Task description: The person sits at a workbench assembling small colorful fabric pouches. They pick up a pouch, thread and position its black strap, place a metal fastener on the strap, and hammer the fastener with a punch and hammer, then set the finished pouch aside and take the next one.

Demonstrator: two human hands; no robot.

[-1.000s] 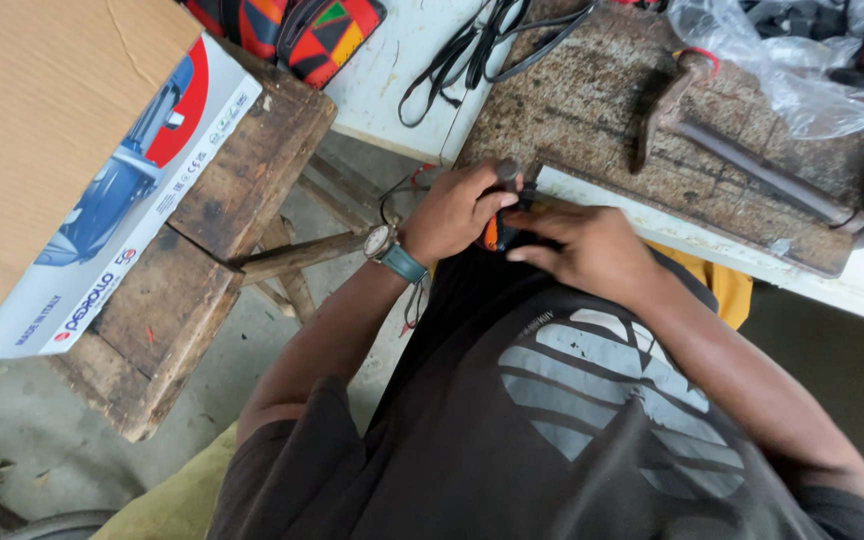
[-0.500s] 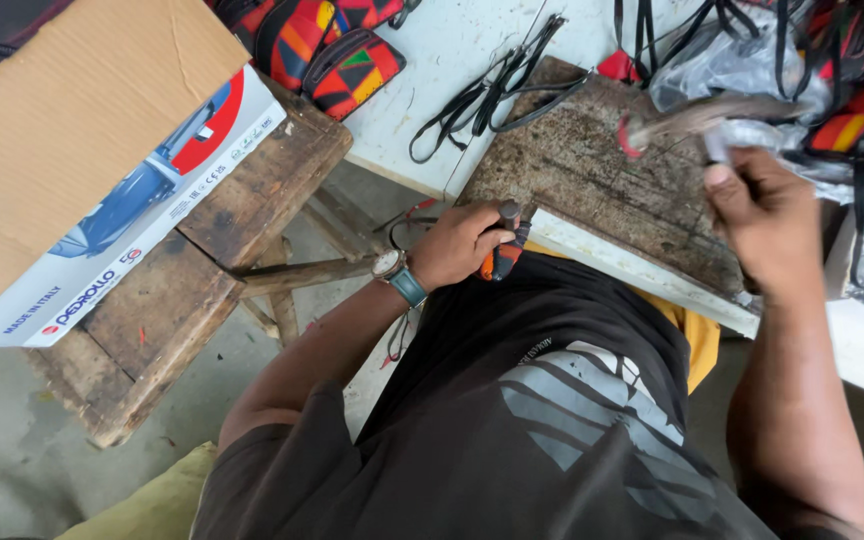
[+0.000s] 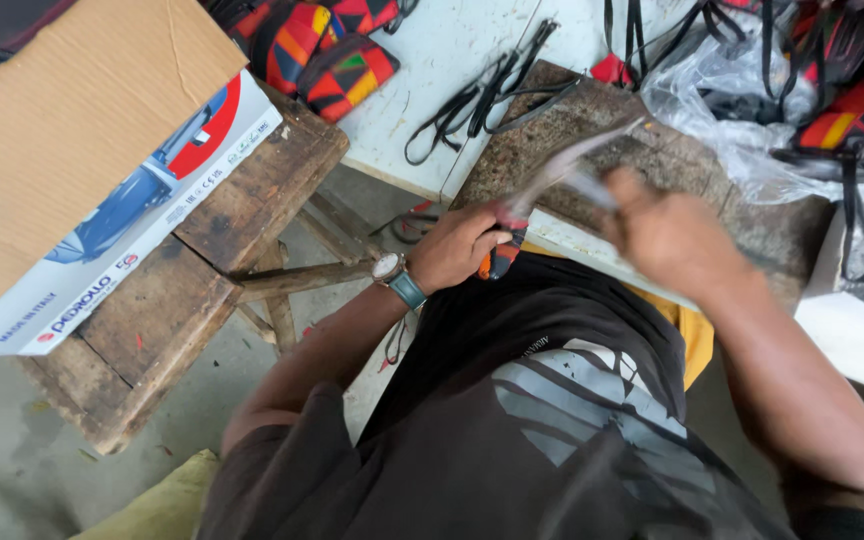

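**Bench work at the stone slab: tool raised, piece held, fastening not visibly finished**

- Cardboard box (image 3: 62, 150), far left: brown flap up, printed white and blue side showing; rests on a worn wooden stool (image 3: 182, 330) standing on the concrete floor.
- Patterned fabric pieces (image 3: 317, 45), top left of centre: red, orange, green and black; lie on the white surface (image 3: 432, 60).
- Black straps (image 3: 482, 95), top centre: loose bundle lying across the white surface, one end reaching the slab.
- Left hand (image 3: 462, 245), centre: wristwatch on the wrist; grip closed around a small orange and black item (image 3: 500, 258) at the near edge of the slab. What the item is cannot be told.
- Stone slab (image 3: 552, 140), centre: dark, pitted, set on the white surface; serves as the working block.
- Hammer-like tool (image 3: 572, 160), centre right: blurred with motion, held in the air over the slab.
- Right hand (image 3: 667, 235), right of centre: blurred; grip clamped on the tool's handle.
- Clear plastic sheeting (image 3: 722, 100) and more strapped, patterned goods (image 3: 852, 120), far right: heaped together.

Progress, as a judgement: the striking step looks to be in hand. No finished piece shows separately, and the pile at right cannot be told as finished or waiting.
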